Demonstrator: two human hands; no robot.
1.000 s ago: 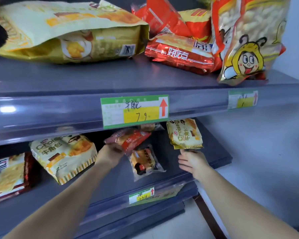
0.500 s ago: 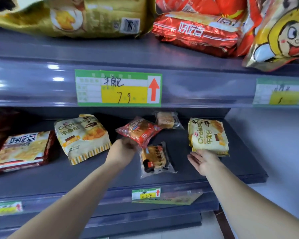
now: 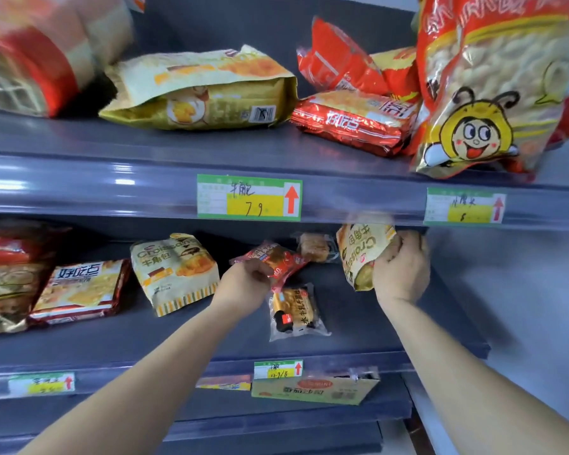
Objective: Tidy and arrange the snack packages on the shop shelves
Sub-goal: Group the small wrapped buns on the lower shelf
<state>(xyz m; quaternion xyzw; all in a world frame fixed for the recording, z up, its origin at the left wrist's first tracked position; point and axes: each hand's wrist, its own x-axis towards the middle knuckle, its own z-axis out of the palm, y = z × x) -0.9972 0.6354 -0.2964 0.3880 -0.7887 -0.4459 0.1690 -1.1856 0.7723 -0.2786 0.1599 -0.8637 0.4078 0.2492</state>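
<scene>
My left hand (image 3: 248, 280) grips a small red snack packet (image 3: 275, 257) just above the middle shelf (image 3: 211, 326). My right hand (image 3: 399, 270) holds a yellow croissant bag (image 3: 358, 247), lifted off the shelf and turned on its side, close under the upper shelf's front rail. A clear-wrapped brown cake packet (image 3: 294, 311) lies flat below the red packet. A second small clear packet (image 3: 314, 247) sits further back. Another yellow croissant bag (image 3: 174, 270) lies to the left of my left hand.
Red cracker packs (image 3: 79, 290) lie at the middle shelf's left end. The upper shelf (image 3: 178, 142) carries a big yellow bag (image 3: 204, 93), red packs (image 3: 352, 121) and a tall bee-print bag (image 3: 493, 87) overhanging its right front. Price tags (image 3: 248, 197) line the rails. A box (image 3: 316, 389) sits below.
My right hand has gone from resting open below the croissant bag to gripping it, lifting it and turning it sideways. My left hand still holds the red packet. The camera tilted upward.
</scene>
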